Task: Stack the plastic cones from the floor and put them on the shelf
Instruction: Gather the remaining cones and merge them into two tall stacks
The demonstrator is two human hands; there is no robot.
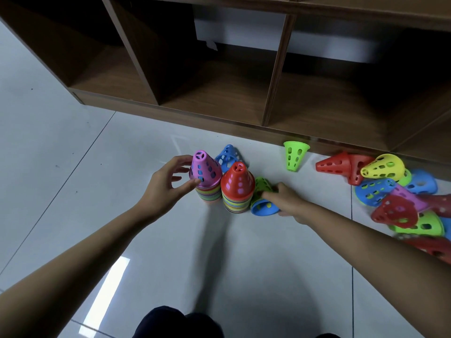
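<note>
Stacking well along, shelving not yet begun

Two tall stacks stood side by side on the floor (146,228), the purple-topped stack (206,176) and the red-topped stack (236,189), so a good share of the gathering looked done. Plenty was left. A lone blue cone (228,154) lay behind the stacks, an upturned green cone (294,156) stood near the shelf (212,93), and a mixed heap (395,191) lay at the right. The shelf bays in view held no cones, so the placing had not started.

The left hand (168,181) cupped loosely about the purple-topped stack with its fingers relaxed, and only the thumb tip touched the top cone's lower rim. The right hand (286,200) lay on a nested pair (262,198), green inside blue, tipped on its side just beside the red-topped stack. Blur made it impossible to tell whether those fingers had closed on the pair.

The heap ran off the right edge, so its count was unknown, and the backs of the bays were too dark to read.
</note>
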